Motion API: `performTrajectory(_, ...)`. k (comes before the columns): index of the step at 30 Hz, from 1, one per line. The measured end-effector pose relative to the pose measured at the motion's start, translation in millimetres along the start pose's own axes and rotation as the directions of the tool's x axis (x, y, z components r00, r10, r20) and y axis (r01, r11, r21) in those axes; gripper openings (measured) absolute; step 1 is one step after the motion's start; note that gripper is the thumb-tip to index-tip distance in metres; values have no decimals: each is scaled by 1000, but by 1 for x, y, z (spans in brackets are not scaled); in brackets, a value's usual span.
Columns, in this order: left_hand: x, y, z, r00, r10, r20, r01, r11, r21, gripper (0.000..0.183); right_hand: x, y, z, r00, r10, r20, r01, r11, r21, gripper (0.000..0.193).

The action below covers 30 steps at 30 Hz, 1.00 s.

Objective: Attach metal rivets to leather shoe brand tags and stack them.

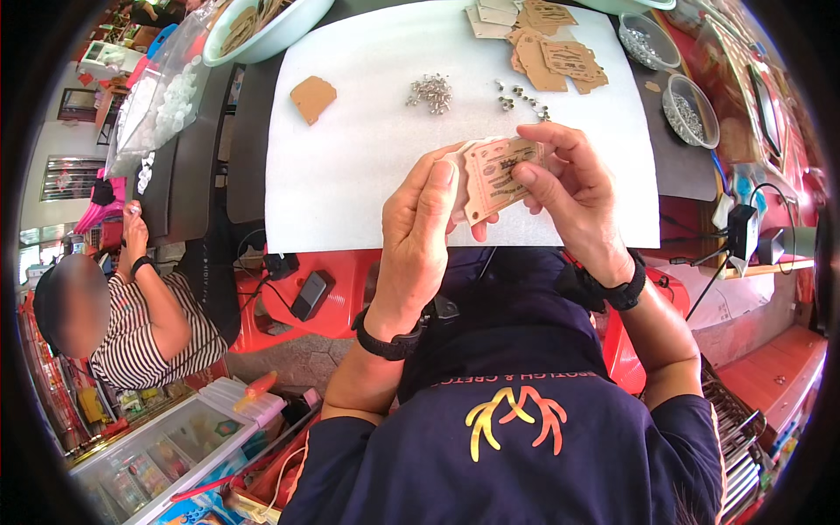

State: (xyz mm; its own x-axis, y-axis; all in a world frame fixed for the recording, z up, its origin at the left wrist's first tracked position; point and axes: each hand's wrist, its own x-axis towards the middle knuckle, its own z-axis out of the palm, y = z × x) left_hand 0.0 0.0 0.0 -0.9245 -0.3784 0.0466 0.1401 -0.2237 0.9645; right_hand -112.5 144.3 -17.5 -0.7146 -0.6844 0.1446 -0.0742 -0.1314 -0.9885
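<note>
Over the near part of a white mat (pixel 350 184), both my hands hold a small stack of tan printed tags (pixel 492 182) with scalloped edges and a corner hole. My left hand (pixel 418 214) grips the stack from the left, thumb along its edge. My right hand (pixel 577 188) pinches its right end, thumb pressed on the printed face. Beyond them lie a heap of small silver metal pieces (pixel 430 94) and a few scattered darker metal fittings (pixel 523 98). One plain tan tag (pixel 312 99) rests at the left, and a pile of similar tags (pixel 535 63) sits far right.
Two clear tubs (pixel 689 112) of small metal parts stand right of the mat. A pale basin (pixel 302 16) is at the far left, beside a plastic bag (pixel 166 105) of white pieces. Another person (pixel 166 319) sits at the left. Red stools (pixel 337 302) stand below the table.
</note>
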Motion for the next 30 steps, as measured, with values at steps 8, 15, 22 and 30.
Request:
performTrajectory(8,2,0,-5,1000,-2,-18,2,1000,14,42,-3,3,1,994,24,-102,-18,998,60,32)
performTrajectory(15,3,-3,-1,999,47,-25,-46,998,33,41,2,1,5,969,-194,-155,158,964,-216,32)
performTrajectory(22,2,-4,0,998,46,-37,-45,999,22,42,4,2,6,957,-258,-134,195,911,-364,35)
performTrajectory(30,2,-5,1,998,64,-20,-62,995,72,40,5,2,7,956,-262,-132,198,909,-367,33)
